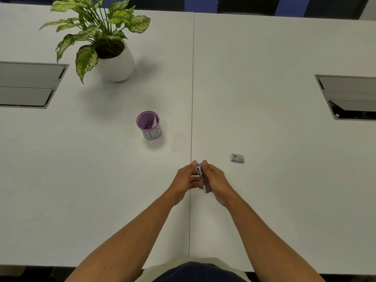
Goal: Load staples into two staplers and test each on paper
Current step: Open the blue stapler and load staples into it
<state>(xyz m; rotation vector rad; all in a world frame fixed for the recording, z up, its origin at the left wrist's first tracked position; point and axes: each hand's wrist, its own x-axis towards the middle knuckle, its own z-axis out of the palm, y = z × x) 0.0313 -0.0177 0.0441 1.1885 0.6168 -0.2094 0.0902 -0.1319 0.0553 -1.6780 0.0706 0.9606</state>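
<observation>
Your left hand [184, 180] and right hand [215, 179] both clasp the stapler [203, 180], long axis pointing away from you. Staple box [237, 158] lies just right, nearer your right hand.

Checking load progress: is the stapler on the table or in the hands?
In the hands. The stapler is gripped between the left hand and right hand, above the white table. Open or closed: cannot tell.

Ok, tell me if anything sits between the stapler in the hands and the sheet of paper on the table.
Nothing visible does. The hands, left hand and right hand, hold the stapler just this side of the paper, with only bare table between. The purple cup stands off to the paper's left.
</observation>
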